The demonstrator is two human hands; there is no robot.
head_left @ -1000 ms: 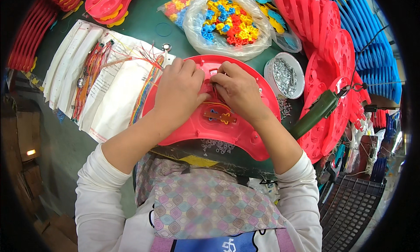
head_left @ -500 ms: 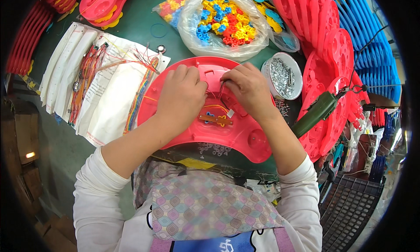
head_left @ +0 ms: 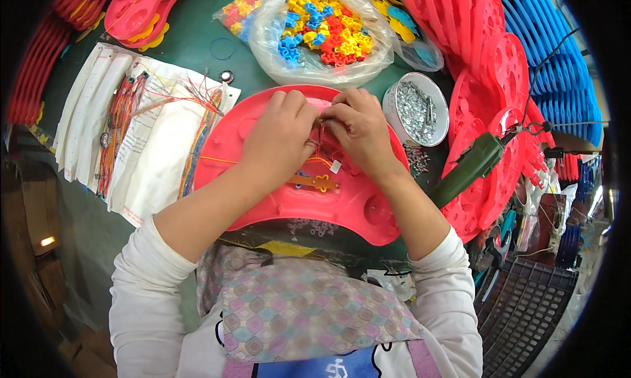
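A curved red plastic shell point(head_left: 276, 204) lies on the table in front of me, its hollow side up. Over its upper middle my left hand point(head_left: 279, 132) and my right hand point(head_left: 363, 132) meet fingertip to fingertip, both pinched closed on thin wires point(head_left: 320, 136). The exact ends between the fingers are hidden. Below them a narrow brown circuit board point(head_left: 305, 180) sits in the shell next to a yellow star-shaped piece point(head_left: 323, 183). A small white connector point(head_left: 335, 166) hangs on the wires near my right hand, and a yellow wire point(head_left: 220, 160) runs out leftward.
Wire bundles point(head_left: 121, 125) lie on white paper point(head_left: 154, 171) at left. Behind are a bag point(head_left: 266, 59) of coloured star pieces and a bowl point(head_left: 442, 118) of screws. A green electric screwdriver point(head_left: 470, 166) hangs at right, before stacked red shells point(head_left: 506, 69) and blue ones point(head_left: 559, 69).
My hands have come together; the gap between their fingertips has closed over the wires. The whole view has shifted slightly, with the shell appearing a little further left.
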